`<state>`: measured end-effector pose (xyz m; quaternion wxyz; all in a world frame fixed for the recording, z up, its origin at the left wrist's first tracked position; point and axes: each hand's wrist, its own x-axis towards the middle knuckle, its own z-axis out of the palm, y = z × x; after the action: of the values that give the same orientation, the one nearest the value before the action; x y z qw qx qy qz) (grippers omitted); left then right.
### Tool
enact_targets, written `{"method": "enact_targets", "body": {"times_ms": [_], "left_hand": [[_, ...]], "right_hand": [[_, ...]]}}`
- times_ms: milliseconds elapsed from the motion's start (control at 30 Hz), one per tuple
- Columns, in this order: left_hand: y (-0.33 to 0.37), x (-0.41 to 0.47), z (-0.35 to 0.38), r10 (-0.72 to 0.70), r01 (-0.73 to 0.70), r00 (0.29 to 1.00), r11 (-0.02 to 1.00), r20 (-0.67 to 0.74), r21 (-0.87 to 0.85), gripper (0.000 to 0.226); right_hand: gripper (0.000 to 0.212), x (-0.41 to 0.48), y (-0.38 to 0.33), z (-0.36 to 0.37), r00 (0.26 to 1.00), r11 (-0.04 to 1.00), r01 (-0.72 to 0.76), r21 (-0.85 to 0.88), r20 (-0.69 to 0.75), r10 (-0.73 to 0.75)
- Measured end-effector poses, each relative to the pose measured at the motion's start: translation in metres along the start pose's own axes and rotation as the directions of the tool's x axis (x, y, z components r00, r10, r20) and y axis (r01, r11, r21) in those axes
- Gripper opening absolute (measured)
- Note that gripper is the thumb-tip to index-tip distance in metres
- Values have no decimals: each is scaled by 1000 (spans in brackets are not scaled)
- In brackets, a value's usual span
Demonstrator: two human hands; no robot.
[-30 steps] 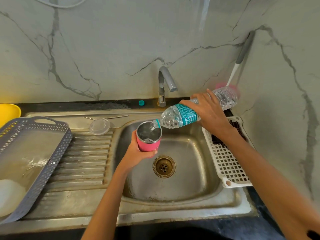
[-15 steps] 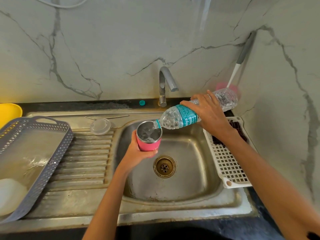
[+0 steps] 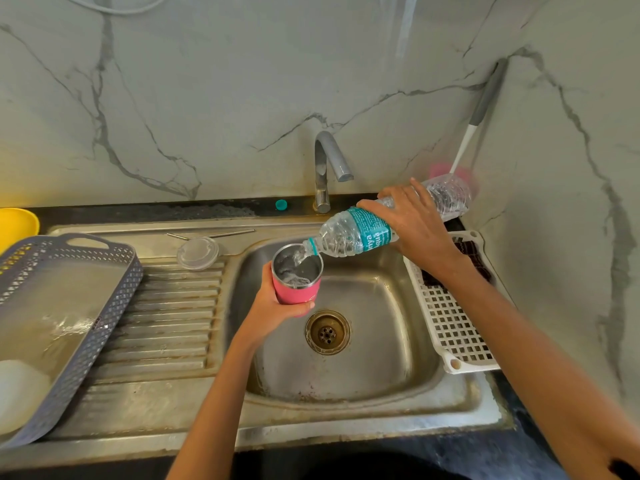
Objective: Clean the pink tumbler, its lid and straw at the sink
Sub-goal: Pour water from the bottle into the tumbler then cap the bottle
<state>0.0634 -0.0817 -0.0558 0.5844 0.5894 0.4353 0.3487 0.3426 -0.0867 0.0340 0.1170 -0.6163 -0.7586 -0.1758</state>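
Observation:
My left hand (image 3: 273, 308) grips the pink tumbler (image 3: 297, 277) upright over the sink basin (image 3: 363, 358). My right hand (image 3: 412, 225) holds a clear plastic water bottle (image 3: 349, 235) with a teal label, tilted down to the left. Its mouth is at the tumbler's rim and water runs into the steel inside, where some has pooled. The clear lid (image 3: 198, 252) lies flat on the drainboard's top edge. The thin metal straw (image 3: 211, 234) lies just behind the lid.
A grey perforated basket (image 3: 104, 327) leans on the drainboard at left, a yellow item (image 3: 17, 223) behind it. A white grid tray (image 3: 453, 327) sits right of the basin. The tap (image 3: 327, 168) stands behind; a teal cap (image 3: 281, 204) beside it; a brush (image 3: 474, 133) leans in the corner.
The bottle keeps pouring and the water level in the tumbler has risen a little. Both hands stay almost where they were.

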Motion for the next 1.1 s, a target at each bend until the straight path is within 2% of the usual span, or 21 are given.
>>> {"method": "enact_targets", "body": {"times_ms": [467, 800, 967, 1100], "left_hand": [[4, -3, 0, 16, -15, 1000, 1000, -14, 3, 91], [10, -12, -18, 73, -71, 995, 997, -66, 22, 99], [6, -22, -35, 84, -79, 987, 996, -135, 42, 95], [-6, -32, -53, 66, -59, 976, 997, -208, 39, 97]], "right_hand": [[81, -6, -4, 2, 999, 997, -49, 61, 10, 48], [81, -5, -31, 12, 991, 954, -134, 269, 34, 130], [89, -5, -55, 17, 977, 867, -213, 451, 100, 187], [91, -10, -75, 27, 962, 721, -275, 636, 177, 210]]}}
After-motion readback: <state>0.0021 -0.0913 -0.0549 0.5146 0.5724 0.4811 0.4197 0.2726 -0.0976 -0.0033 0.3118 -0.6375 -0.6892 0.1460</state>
